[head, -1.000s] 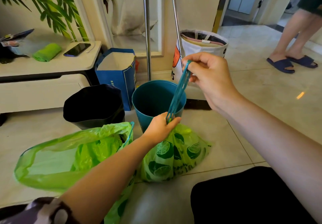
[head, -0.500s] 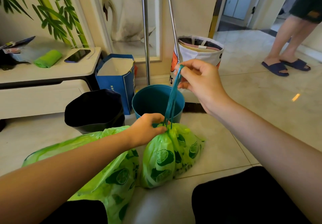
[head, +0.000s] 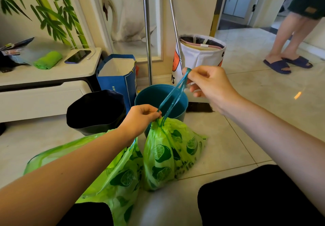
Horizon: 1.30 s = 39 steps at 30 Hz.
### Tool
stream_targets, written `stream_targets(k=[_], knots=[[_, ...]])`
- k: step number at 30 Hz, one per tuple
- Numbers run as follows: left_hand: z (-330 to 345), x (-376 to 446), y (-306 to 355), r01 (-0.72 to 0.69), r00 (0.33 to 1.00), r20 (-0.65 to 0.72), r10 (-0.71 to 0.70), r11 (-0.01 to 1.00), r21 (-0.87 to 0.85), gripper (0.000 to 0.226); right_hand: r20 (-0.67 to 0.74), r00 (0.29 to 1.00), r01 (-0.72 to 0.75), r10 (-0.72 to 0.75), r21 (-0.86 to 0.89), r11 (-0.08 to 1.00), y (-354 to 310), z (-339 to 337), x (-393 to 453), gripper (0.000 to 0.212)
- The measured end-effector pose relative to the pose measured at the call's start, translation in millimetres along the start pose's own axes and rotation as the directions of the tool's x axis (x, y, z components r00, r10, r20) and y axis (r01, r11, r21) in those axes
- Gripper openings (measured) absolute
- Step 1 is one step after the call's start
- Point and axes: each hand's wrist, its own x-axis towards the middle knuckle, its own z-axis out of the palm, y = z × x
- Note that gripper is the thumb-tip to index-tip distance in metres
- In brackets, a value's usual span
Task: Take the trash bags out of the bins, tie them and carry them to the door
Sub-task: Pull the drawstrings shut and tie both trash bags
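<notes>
A green lime-print trash bag point(head: 168, 153) stands on the floor tiles, its mouth gathered tight. My left hand point(head: 140, 118) pinches the gathered neck. My right hand point(head: 209, 83) holds the blue drawstring point(head: 173, 97) pulled up and taut to the right. A second green bag point(head: 109, 173) lies open at the left, partly under my left forearm. Behind them stand a teal bin point(head: 158, 94) and a black bin point(head: 95, 111), both without bags inside.
A blue paper bag point(head: 117, 74) and a white fabric basket point(head: 202, 55) stand by the wall with two metal poles point(head: 147, 32). A low white cabinet point(head: 44, 88) is at left. A person in blue slippers point(head: 277, 66) stands near the doorway point(head: 237, 2) at right.
The bag's mouth has drawn shut as my right hand pulled the drawstring up. My left hand slid down to the neck, and the bag now stands more upright.
</notes>
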Motion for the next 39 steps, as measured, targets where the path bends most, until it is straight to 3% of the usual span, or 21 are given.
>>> stream_targets(k=[4, 8, 15, 19, 25, 31, 36, 39], knots=[[-1, 2, -3, 0.056, 0.998, -0.008, -0.057, 0.997, -0.048, 0.016, 0.138, 0.975, -0.177, 0.175, -0.001, 0.984, -1, 4, -5, 0.039], [-2, 2, -4, 0.078, 0.997, 0.008, -0.078, 0.995, -0.058, 0.017, 0.211, 0.945, -0.263, 0.252, 0.027, 0.964, -2, 3, -8, 0.048], [0, 2, -2, 0.176, 0.984, 0.051, -0.169, 0.921, -0.347, 0.011, 0.193, 0.954, -0.255, 0.231, 0.113, 0.960, 1, -1, -6, 0.030], [-1, 3, -3, 0.205, 0.976, 0.012, -0.219, 0.893, -0.401, 0.010, 0.124, 0.972, -0.220, 0.202, 0.160, 0.962, 2, -9, -2, 0.019], [-3, 6, -4, 0.084, 0.996, -0.009, -0.084, 0.996, -0.025, 0.015, 0.131, 0.979, -0.182, 0.154, 0.246, 0.952, 4, -14, 0, 0.017], [-2, 2, 4, -0.135, 0.977, 0.206, 0.061, 0.918, 0.372, 0.016, 0.182, 0.982, -0.116, 0.057, 0.330, 0.937, 2, -11, -1, 0.020], [-1, -1, 5, -0.199, 0.942, 0.330, 0.063, 0.895, 0.398, 0.022, 0.125, 0.990, -0.106, 0.065, 0.352, 0.930, 7, -10, 3, 0.019], [2, -5, 6, -0.226, 0.920, 0.385, 0.076, 0.904, 0.362, 0.013, 0.104, 0.992, -0.098, 0.065, 0.355, 0.930, 10, -8, 6, 0.019]])
